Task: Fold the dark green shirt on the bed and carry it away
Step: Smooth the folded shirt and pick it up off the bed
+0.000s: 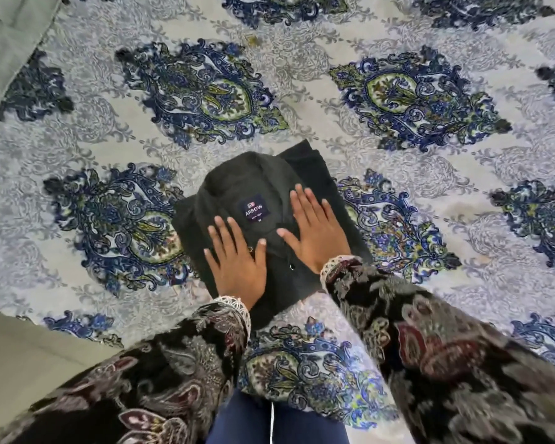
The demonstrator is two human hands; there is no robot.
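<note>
- Shirt: dark green, folded into a compact square, collar and label up, lying on the bed near its front edge.
- Left hand: I see it flat, fingers spread, pressing the shirt.
- Right hand: flat likewise, beside the label.
- Progress: I judge folding done; lifting and carrying remain.
</note>
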